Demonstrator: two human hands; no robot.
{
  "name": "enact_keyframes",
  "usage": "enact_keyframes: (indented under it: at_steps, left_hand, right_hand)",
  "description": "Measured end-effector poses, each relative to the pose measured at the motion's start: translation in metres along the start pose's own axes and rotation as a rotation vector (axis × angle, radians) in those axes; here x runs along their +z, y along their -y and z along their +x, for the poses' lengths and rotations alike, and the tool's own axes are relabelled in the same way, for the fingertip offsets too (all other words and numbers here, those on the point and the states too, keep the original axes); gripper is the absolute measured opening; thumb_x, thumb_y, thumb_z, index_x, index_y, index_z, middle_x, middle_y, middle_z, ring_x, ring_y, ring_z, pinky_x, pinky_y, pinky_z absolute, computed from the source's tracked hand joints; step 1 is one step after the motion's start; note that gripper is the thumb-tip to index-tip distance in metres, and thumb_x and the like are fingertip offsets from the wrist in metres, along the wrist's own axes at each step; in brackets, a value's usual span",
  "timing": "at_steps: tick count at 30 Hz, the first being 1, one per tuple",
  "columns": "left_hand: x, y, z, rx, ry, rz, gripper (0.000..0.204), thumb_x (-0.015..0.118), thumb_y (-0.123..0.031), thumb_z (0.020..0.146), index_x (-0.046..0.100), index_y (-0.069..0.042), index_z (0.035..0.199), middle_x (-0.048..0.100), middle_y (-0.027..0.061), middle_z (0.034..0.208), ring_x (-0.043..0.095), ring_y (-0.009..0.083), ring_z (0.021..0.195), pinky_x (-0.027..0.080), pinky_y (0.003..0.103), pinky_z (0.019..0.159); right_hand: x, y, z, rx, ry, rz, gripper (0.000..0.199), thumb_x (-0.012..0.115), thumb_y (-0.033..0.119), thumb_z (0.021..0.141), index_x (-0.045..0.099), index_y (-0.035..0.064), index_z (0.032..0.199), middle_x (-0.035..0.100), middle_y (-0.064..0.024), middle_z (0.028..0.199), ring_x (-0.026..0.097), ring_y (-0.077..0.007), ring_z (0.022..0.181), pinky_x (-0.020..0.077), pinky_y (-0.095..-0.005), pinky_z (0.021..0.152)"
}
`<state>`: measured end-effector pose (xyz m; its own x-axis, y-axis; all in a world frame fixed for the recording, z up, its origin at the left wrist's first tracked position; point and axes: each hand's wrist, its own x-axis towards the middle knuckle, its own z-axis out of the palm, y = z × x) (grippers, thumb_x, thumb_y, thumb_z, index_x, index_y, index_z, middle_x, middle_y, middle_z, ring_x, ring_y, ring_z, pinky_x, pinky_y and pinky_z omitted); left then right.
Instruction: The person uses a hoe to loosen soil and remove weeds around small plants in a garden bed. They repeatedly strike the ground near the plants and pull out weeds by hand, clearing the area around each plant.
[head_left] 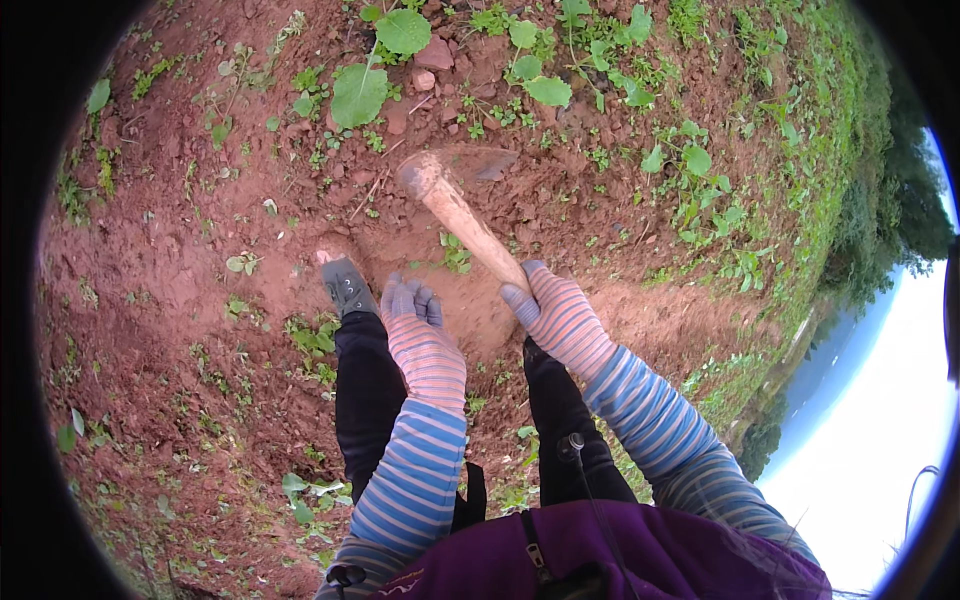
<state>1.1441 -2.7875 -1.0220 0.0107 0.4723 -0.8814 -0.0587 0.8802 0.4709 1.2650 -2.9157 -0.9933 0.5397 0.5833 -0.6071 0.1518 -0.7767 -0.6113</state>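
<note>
My right hand, in a grey-fingered glove under a striped pink cuff, grips the wooden handle of a hoe. The hoe slants up and left to its thick head, and its dirt-coloured blade rests at the soil, pointing right. Beyond my grip the rest of the handle is hidden. To the left, my left hand, gloved alike, hovers over the ground in front of my leg, apart from the hoe. Its fingers are curled in, and whatever they may hold cannot be seen.
Reddish soil with small weeds surrounds me. Broad-leaved seedlings and stones lie beyond the hoe. My grey shoe stands left of my left hand. A green slope with trees runs along the right.
</note>
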Motion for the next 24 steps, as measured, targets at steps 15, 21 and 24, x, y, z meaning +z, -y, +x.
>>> enact_keyframes:
  at_steps: [15, 21, 24]
  left_hand:
    - [0.029, -0.092, 0.057, 0.109, 0.114, 0.258, 0.043, 0.058, -0.020, 0.098, 0.046, -0.013, 0.139, 0.050, -0.0014, 0.105, 0.048, 0.0075, 0.086, 0.044, 0.022, 0.075]
    - [0.074, -0.139, 0.075, 0.159, 0.245, 0.121, 0.039, 0.057, -0.021, 0.098, 0.049, -0.011, 0.134, 0.056, 0.0006, 0.112, 0.053, 0.0074, 0.091, 0.047, 0.022, 0.080]
    - [0.108, -0.170, 0.082, 0.346, 0.379, 0.081, 0.037, 0.058, -0.021, 0.097, 0.051, -0.012, 0.132, 0.058, 0.0005, 0.108, 0.055, 0.0073, 0.090, 0.048, 0.023, 0.081]
  right_hand:
    - [0.008, 0.083, -0.007, 0.147, 0.017, 0.878, 0.034, 0.062, 0.029, 0.095, 0.057, 0.0021, 0.116, 0.061, -0.0064, 0.084, 0.058, -0.0153, 0.073, 0.0483, -0.0327, 0.064]
    - [0.037, 0.087, -0.009, 0.393, -0.142, 0.793, 0.031, 0.061, 0.033, 0.096, 0.053, 0.0054, 0.107, 0.051, 0.0022, 0.064, 0.043, -0.0054, 0.045, 0.0334, -0.0203, 0.041]
    - [0.023, 0.072, -0.021, 0.349, -0.129, 0.968, 0.034, 0.053, 0.040, 0.100, 0.053, 0.0060, 0.101, 0.046, 0.0026, 0.057, 0.039, -0.0056, 0.041, 0.0307, -0.0212, 0.038]
